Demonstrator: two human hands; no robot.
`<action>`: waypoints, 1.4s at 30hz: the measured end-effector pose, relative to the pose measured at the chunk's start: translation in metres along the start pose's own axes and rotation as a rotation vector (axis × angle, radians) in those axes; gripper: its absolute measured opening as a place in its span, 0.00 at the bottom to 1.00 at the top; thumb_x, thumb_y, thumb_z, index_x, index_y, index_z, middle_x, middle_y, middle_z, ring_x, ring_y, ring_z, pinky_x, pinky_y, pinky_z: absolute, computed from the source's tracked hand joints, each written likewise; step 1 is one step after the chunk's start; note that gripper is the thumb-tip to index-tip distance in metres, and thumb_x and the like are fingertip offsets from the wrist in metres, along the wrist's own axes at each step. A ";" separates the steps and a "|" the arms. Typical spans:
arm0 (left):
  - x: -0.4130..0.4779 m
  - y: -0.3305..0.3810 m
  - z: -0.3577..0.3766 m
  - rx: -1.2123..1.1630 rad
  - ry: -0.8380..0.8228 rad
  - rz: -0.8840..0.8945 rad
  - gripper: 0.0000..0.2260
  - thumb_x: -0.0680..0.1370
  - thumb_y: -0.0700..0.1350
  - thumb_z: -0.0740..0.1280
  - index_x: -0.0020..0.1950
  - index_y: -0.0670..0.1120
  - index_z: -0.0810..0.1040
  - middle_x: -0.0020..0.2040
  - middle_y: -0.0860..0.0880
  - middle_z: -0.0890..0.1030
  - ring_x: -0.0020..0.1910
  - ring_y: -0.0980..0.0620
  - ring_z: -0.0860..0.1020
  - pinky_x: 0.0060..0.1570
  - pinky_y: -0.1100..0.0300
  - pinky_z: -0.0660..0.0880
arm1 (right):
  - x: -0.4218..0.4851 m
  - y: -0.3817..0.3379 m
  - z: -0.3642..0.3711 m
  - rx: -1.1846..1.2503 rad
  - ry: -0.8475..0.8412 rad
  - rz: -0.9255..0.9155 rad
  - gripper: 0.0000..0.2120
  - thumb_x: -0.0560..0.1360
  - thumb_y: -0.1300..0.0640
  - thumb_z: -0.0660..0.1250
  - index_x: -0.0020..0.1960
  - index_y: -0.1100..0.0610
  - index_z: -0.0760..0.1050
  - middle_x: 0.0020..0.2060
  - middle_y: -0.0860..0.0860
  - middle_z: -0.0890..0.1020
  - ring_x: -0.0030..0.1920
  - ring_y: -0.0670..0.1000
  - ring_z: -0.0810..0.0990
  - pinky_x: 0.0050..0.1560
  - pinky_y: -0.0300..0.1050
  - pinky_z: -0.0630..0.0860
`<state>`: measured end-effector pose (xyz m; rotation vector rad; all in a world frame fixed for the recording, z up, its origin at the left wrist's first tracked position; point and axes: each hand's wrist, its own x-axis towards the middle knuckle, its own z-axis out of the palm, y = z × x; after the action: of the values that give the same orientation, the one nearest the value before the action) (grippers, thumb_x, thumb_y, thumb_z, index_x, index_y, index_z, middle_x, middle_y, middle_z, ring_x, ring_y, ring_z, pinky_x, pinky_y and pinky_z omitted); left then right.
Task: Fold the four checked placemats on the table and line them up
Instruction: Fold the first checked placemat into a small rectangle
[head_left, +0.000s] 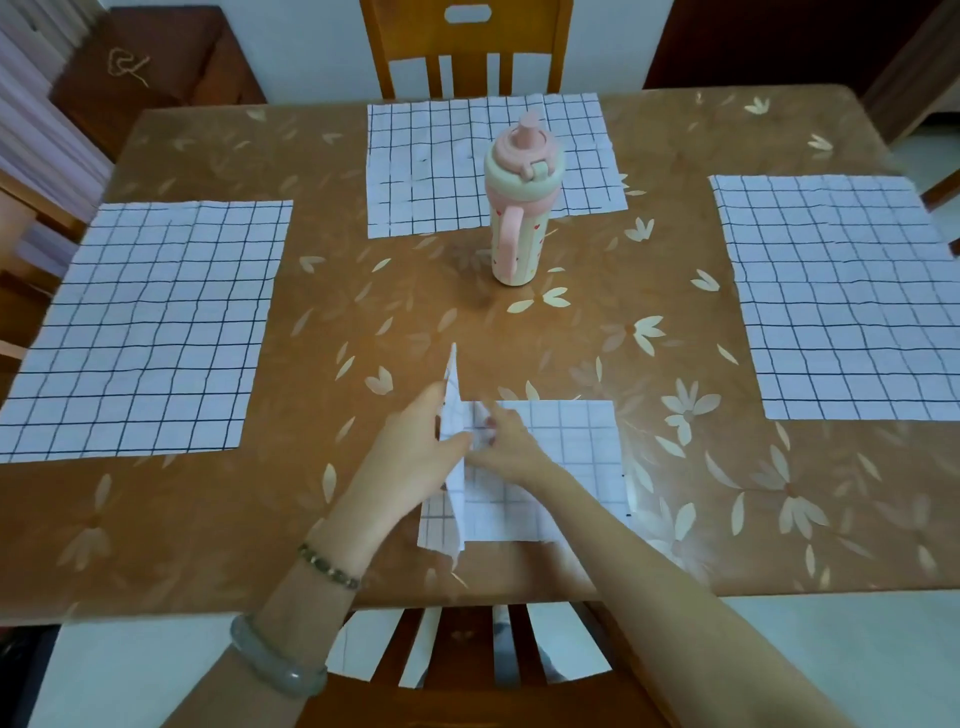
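White cloth with dark checks: that's the near placemat (571, 447), lying at my edge of the bench (363, 312), partly folded. My left grip (415, 441) pinches its left flap, which stands up on edge. My right grip (506, 441) pinches the cloth just beside it at the crease, fingers curled. Three more lie flat and unfolded, well apart: the left placemat (145, 327), the far placemat (431, 171) and the right placemat (841, 296). A pink bottle (522, 208) stands upright mid-bench, its base near the far placemat's front edge.
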<state>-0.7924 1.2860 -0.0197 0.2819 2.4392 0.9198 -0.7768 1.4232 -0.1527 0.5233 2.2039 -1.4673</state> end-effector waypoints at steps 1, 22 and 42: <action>0.004 0.002 0.010 -0.026 0.004 0.004 0.20 0.77 0.46 0.65 0.69 0.52 0.68 0.49 0.51 0.80 0.43 0.53 0.80 0.40 0.58 0.75 | -0.011 0.007 -0.013 0.256 0.115 -0.002 0.30 0.69 0.50 0.74 0.68 0.52 0.68 0.54 0.53 0.74 0.55 0.54 0.75 0.57 0.48 0.75; 0.057 -0.084 0.107 0.320 0.109 0.164 0.24 0.82 0.51 0.57 0.76 0.43 0.61 0.77 0.47 0.61 0.76 0.48 0.56 0.74 0.53 0.54 | -0.030 0.062 -0.065 0.153 0.570 0.216 0.21 0.69 0.65 0.63 0.28 0.53 0.52 0.24 0.48 0.55 0.27 0.48 0.54 0.29 0.43 0.51; 0.071 -0.113 0.119 0.781 -0.001 0.300 0.34 0.80 0.64 0.42 0.77 0.41 0.59 0.77 0.43 0.60 0.76 0.46 0.55 0.73 0.51 0.42 | -0.033 0.086 -0.087 -0.105 0.558 0.247 0.17 0.67 0.64 0.62 0.31 0.55 0.53 0.27 0.49 0.57 0.30 0.49 0.55 0.30 0.43 0.52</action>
<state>-0.7904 1.2928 -0.1986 0.9308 2.6908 0.0183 -0.7167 1.5334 -0.1700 1.2419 2.4852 -1.1634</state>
